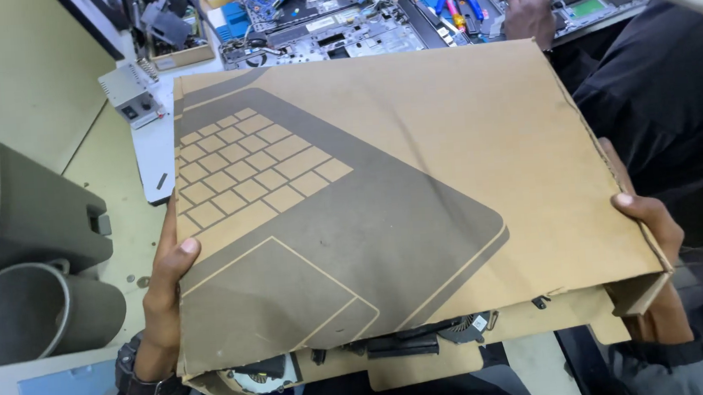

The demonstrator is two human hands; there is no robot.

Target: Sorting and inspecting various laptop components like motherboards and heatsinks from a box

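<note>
A large flat brown cardboard box (415, 160), printed with a grey drawing of a laptop, fills the middle of the view. My left hand (167, 276) grips its left edge, thumb on top. My right hand (648, 222) grips its right edge, thumb on the top face near the corner. The near end of the box is open with loose flaps, and dark parts, among them two small round fans (257, 376), show inside it.
Behind the box lies a workbench crowded with opened laptop boards (314, 19) and tools. Another person in dark clothes stands at the right, a hand (530, 13) on the bench. A grey bin (22, 315) and grey case (14, 204) sit at the left.
</note>
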